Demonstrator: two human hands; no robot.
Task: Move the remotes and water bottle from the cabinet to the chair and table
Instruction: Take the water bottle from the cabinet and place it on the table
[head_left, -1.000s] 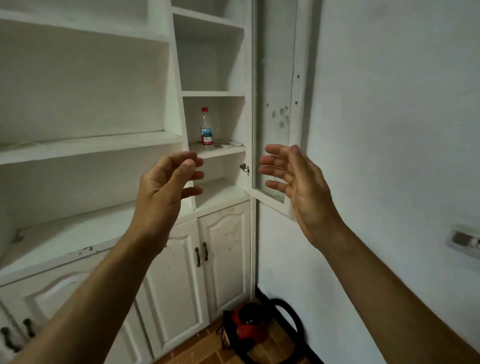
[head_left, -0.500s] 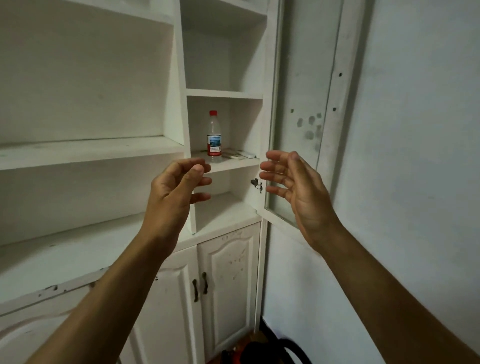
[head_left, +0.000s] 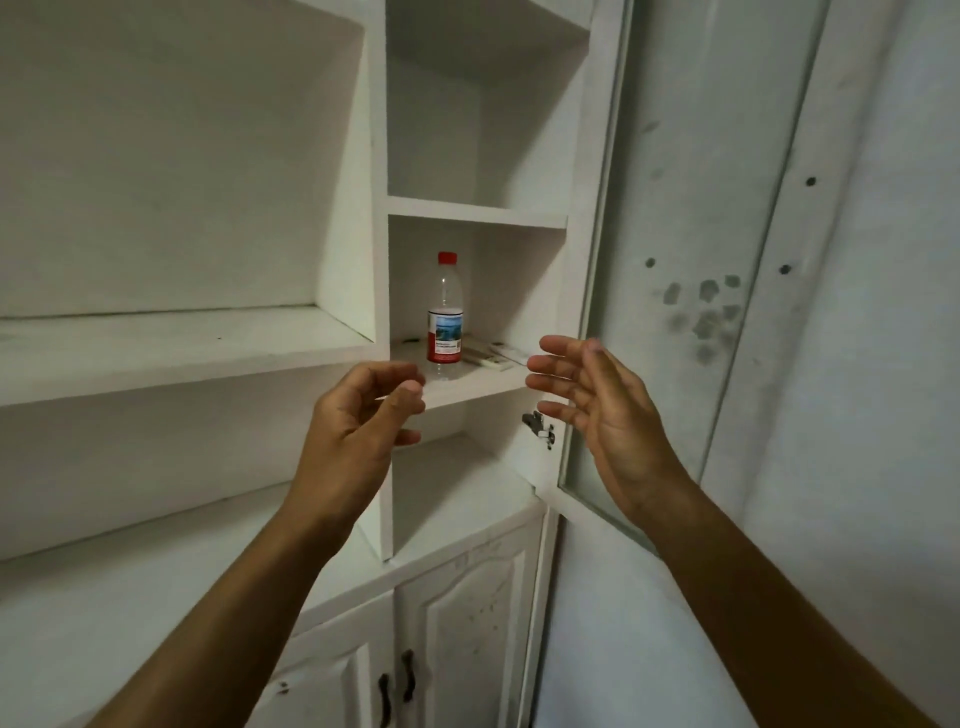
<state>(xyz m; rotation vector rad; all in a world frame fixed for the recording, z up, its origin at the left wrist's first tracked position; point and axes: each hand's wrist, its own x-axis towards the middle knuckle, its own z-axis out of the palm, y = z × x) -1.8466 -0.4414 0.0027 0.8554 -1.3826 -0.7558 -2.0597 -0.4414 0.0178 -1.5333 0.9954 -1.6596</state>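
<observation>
A clear water bottle with a red cap and a red label stands upright on a narrow shelf of the white cabinet. Behind it to the right lie white remotes, flat on the same shelf. My left hand is raised just below and left of the bottle, fingers loosely curled, holding nothing. My right hand is up at the shelf's right end, fingers spread and relaxed, in front of the remotes and not touching them.
A glass cabinet door stands swung open to the right, with a metal latch on the frame beside my right hand. Wide shelves run off to the left. Two closed lower doors with dark handles sit below.
The view has come closer to the cabinet and tilted up. Both hands have risen and neared the shelf with the bottle and remotes. Nothing has been grasped.
</observation>
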